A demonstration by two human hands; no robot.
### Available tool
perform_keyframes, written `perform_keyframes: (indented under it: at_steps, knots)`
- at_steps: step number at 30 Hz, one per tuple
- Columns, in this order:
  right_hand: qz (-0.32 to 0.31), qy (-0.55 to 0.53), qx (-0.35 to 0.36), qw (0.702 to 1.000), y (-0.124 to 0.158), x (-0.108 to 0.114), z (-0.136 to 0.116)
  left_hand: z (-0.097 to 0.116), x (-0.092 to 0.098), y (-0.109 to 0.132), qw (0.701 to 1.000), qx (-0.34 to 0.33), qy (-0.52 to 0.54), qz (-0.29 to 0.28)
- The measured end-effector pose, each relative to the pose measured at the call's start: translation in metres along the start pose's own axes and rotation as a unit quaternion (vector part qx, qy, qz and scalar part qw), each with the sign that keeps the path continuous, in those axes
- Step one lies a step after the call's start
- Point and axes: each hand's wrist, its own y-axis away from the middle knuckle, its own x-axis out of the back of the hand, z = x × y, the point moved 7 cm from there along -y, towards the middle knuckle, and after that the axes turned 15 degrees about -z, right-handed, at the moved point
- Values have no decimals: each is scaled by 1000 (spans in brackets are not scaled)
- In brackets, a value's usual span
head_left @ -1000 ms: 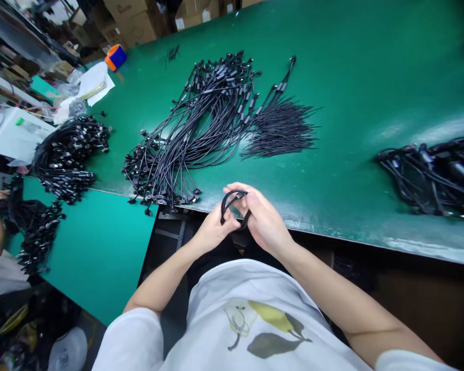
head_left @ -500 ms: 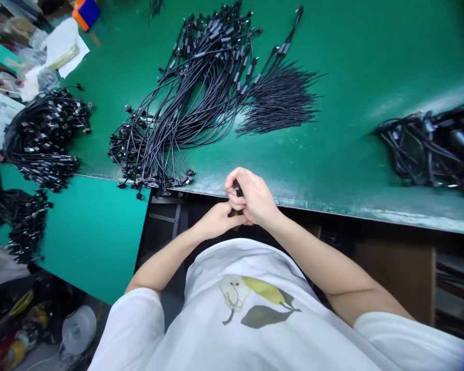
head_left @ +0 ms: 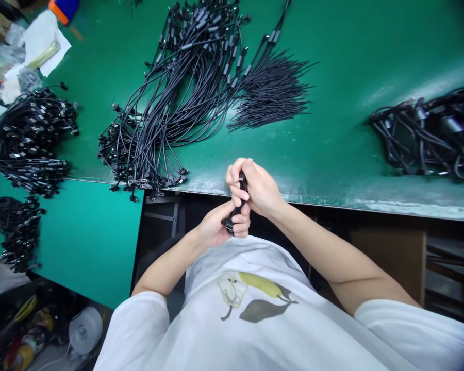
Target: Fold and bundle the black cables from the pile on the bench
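Just off the table's front edge, a black cable [head_left: 229, 225] is bunched up between my two hands. My left hand [head_left: 215, 225] is closed around its lower end, where a dark connector with a metal mouth shows. The fingers of my right hand [head_left: 258, 188] are closed on the upper end, near another connector. Most of the cable is hidden inside my fingers. Beyond them on the green table [head_left: 332, 154] lies a large heap of loose black cables [head_left: 170, 113] with grey sleeves. Beside that heap is a pile of thin black ties or wires [head_left: 272, 90].
Coiled cable bundles [head_left: 429, 134] lie at the table's right. More black cables [head_left: 34, 134] are piled at the left, some on a lower teal board [head_left: 88, 232]. Papers and plastic bags [head_left: 46, 44] sit at the far left. A white round object [head_left: 85, 330] is on the floor.
My hands have turned and shifted, so the cable with its connectors now shows between them; before, it was mostly hidden. The view has moved slightly, sliding the table's things left and up.
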Motion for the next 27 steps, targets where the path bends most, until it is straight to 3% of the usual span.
perform_keyframes:
  at_steps: [4,9,13,16,18,22,25,27]
  knots:
    - [50,176,44,982,8,16,-9,3,3,-3,998,-14,-56,14]
    - [22,442,61,895,13,22,-21,8,8,-2,990,-11,-126,63]
    - [39,470,16,882,16,36,-17,8,11,-6,992,12,-91,84]
    - [53,482,39,874,20,43,-23,6,12,-11,993,25,-69,88]
    - [25,505,82,859,22,43,-28,7,11,-14,993,19,-86,82]
    - [-86,569,127,808,29,36,-30,0,10,-18,992,41,-106,62]
    - [-116,616,85,774,32,40,-31,0,11,-20,984,56,-159,62]
    - [-145,614,30,776,30,50,-36,7,15,-21,963,51,-253,81]
